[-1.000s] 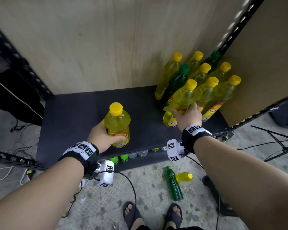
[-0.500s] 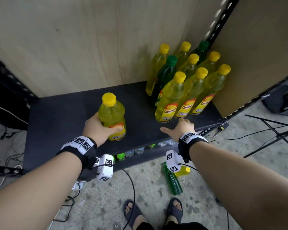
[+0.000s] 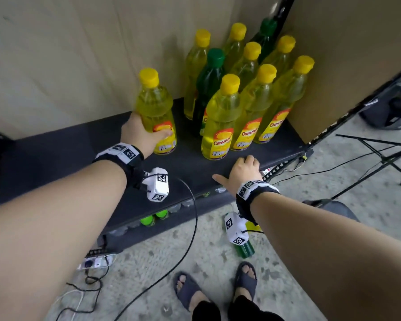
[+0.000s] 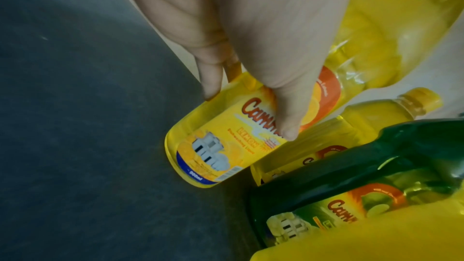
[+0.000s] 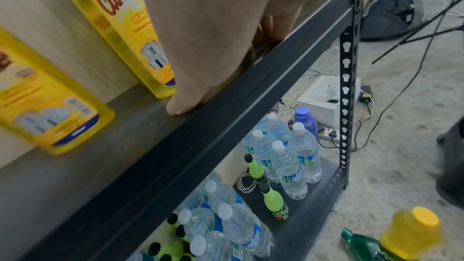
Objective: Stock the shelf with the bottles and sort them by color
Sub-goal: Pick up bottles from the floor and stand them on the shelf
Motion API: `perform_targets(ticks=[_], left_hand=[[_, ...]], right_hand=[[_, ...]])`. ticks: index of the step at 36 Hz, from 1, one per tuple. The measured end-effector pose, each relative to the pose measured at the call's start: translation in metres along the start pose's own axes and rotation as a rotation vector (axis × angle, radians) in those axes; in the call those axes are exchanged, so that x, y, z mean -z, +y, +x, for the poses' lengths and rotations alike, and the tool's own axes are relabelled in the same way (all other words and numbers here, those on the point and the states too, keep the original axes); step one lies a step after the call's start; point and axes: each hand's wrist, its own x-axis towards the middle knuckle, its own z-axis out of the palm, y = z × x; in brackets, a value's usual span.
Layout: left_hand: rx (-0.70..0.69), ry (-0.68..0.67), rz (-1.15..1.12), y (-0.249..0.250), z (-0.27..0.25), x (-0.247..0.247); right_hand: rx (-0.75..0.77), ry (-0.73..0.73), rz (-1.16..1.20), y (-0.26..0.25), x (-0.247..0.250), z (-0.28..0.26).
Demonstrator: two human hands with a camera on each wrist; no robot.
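Fingers (image 4: 211,78) of my left hand (image 3: 139,135) wrap a yellow bottle (image 3: 156,112), upright on the dark shelf (image 3: 56,158). Just right of them stands the cluster of yellow bottles (image 3: 252,98) with two green bottles (image 3: 210,82) among them. My right hand (image 3: 241,170) rests spread on the shelf's front edge, just before the nearest bottle (image 3: 220,119). Below that hand, another green bottle (image 5: 361,245) and yellow bottle (image 5: 411,229) lie on the floor (image 3: 218,256).

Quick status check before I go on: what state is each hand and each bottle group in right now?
left hand: grips the yellow bottle, upright on the shelf
right hand: flat on the shelf's front edge, holding nothing
shelved bottles: upright, capped, clustered at the right; yellow with two green mixed in
floor bottles: one green and one yellow, lying unstocked
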Motion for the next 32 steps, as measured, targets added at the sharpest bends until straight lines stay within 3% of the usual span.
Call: perform_targets(ticks=[13,21,32], left_hand=[[-0.126,-0.036,-0.122,0.016,0.077,-0.028],[-0.05,-0.003,-0.053,0.004,0.109,-0.04],[-0.062,0.007,0.068,-0.005,0.101,-0.046]], right_hand=[[0.034,-0.009,-0.092,0.001,-0.008,0.012],[0.023,0.057,-0.003,0.003,-0.015,0.01],[0.037,0.127,0.132,0.011,-0.031,0.01]])
